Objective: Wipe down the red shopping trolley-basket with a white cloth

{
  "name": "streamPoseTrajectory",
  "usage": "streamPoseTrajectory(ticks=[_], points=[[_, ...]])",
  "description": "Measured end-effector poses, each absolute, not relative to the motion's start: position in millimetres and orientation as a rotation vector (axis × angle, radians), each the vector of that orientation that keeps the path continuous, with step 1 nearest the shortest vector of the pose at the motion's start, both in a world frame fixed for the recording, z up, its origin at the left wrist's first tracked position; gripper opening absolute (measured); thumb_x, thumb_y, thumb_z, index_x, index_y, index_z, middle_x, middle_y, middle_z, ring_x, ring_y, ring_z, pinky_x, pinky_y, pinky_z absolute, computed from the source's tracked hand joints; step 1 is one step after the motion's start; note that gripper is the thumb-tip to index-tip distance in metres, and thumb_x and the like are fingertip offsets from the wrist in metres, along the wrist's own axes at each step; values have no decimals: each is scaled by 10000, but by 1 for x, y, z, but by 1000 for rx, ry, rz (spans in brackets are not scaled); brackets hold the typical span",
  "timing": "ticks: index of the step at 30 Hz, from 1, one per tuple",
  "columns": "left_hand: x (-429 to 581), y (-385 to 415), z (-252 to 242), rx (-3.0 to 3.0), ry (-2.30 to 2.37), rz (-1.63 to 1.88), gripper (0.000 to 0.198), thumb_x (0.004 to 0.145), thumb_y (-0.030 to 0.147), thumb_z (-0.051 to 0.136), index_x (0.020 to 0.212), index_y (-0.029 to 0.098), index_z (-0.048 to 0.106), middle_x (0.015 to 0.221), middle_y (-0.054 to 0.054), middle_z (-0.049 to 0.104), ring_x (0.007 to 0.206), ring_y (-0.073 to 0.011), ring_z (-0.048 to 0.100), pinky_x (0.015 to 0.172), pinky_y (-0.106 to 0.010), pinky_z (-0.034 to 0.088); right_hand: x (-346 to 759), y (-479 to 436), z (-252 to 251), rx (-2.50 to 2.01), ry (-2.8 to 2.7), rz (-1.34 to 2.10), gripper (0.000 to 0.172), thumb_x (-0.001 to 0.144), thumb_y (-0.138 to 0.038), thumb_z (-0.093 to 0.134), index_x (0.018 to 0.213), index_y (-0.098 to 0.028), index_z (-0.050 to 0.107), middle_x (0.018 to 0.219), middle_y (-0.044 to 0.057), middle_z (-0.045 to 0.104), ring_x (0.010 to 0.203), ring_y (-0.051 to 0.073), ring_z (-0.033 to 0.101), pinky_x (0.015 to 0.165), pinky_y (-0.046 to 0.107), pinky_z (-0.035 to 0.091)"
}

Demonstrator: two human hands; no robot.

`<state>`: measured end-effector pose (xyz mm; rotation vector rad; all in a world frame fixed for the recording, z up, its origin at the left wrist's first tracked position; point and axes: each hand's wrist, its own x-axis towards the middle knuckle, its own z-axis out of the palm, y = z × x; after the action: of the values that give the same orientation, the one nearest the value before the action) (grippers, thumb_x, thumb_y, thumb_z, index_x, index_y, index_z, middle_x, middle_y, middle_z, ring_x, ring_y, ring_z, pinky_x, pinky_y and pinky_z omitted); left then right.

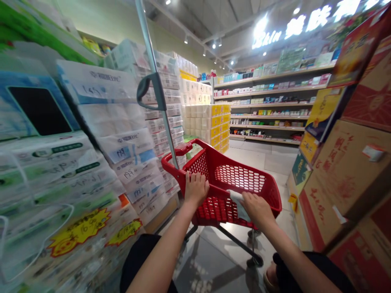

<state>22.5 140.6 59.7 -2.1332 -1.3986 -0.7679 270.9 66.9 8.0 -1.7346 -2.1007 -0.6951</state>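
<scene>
A red plastic shopping cart (244,171) on dark legs with wheels stands before me, its basket made of perforated walls. My left hand (196,188) is closed over the near rim, close to the handle end. Farther right along the same side, my right hand (259,207) presses a pale cloth (238,203) against the rim; the cloth hangs down the outer wall. From the handle end of the cart rises a metal pole (169,134) with a grey plastic grip (154,92) partway up.
Stacked tissue packs (122,134) crowd the left side, with yellow price tags (81,232) and a dark-screened phone or tablet (39,110) among them. Cardboard cartons (351,167) line the right. Shelves of goods (271,103) stand at the back beyond the pale tiled floor (262,158).
</scene>
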Motion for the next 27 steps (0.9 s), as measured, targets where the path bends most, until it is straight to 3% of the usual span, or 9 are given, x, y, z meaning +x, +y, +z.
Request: streamPoseTrajectory(ticks=[3, 7, 12, 16, 21, 25, 27], points=[[27, 136, 59, -2147, -1395, -774, 222, 937, 332, 406, 945, 207, 590, 1021, -87, 593, 1044, -270, 494, 1138, -532, 172, 212, 86, 18, -1698, -2078, -691, 211, 967, -304, 415, 1020, -165, 565, 892, 89, 616, 806, 211, 545, 709, 337, 368], [26, 135, 59, -2147, -1382, -765, 205, 935, 311, 412, 950, 211, 590, 1038, -84, 598, 1044, -267, 500, 1137, -519, 179, 165, 97, 22, -1589, -2010, -692, 466, 955, -228, 401, 1408, -127, 355, 1157, 147, 589, 989, 252, 520, 871, 403, 386], [13, 141, 59, -2171, -1351, -792, 216, 940, 315, 408, 965, 218, 600, 1021, -72, 606, 1033, -258, 508, 1142, -503, 184, 190, 84, 18, -1371, -2181, -635, 597, 960, -300, 425, 1507, -196, 208, 1362, 114, 495, 1140, 234, 481, 970, 393, 377], [5, 145, 59, -2156, -1361, -815, 217, 936, 313, 411, 955, 215, 603, 1028, -70, 603, 1035, -250, 506, 1154, -495, 173, 229, 63, 13, -1377, -2196, -658, 582, 962, -338, 426, 1500, -212, 243, 1375, 95, 502, 1178, 229, 487, 1013, 407, 363], [3, 147, 59, -2144, -1382, -843, 204, 922, 298, 426, 941, 211, 610, 1008, -71, 603, 1025, -247, 507, 1159, -499, 175, 274, 38, 7, -1459, -2134, -707, 472, 983, -336, 373, 1437, -206, 361, 1360, 83, 533, 1224, 210, 487, 1122, 448, 230], [6, 145, 58, -2119, -1408, -868, 201, 912, 295, 439, 942, 204, 616, 995, -81, 597, 1034, -259, 502, 1162, -521, 176, 292, 34, 10, -1557, -2109, -737, 308, 990, -354, 363, 1147, -192, 574, 1139, 80, 655, 1135, 213, 549, 1072, 429, 286], [8, 144, 59, -2105, -1418, -876, 202, 910, 298, 442, 931, 203, 618, 985, -84, 594, 1047, -267, 498, 1164, -532, 175, 286, 42, 14, -1640, -2121, -726, 276, 991, -357, 371, 975, -198, 596, 1004, 69, 675, 1038, 210, 591, 944, 370, 383]])
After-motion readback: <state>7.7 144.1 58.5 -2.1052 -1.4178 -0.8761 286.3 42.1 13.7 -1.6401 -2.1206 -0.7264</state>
